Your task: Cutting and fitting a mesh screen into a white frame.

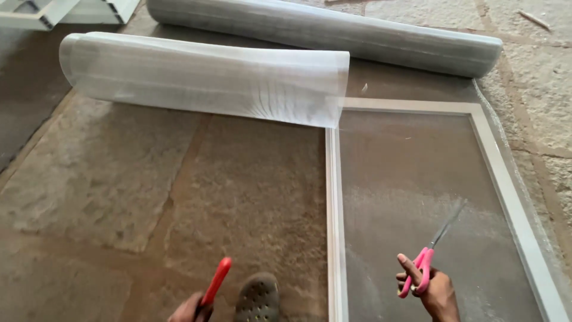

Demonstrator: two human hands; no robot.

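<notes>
The person's right hand (432,289) is gripping pink-handled scissors (430,259), fingers through the loops, blades pointing up over the mesh-covered aluminium window frame (499,164) lying on the stone floor (119,179). The left hand (187,309), mostly cut off, is closing around a red-handled tool (215,281). Two mesh rolls (202,77) are lying beyond; a sandal (257,298) is showing between the hands.
</notes>
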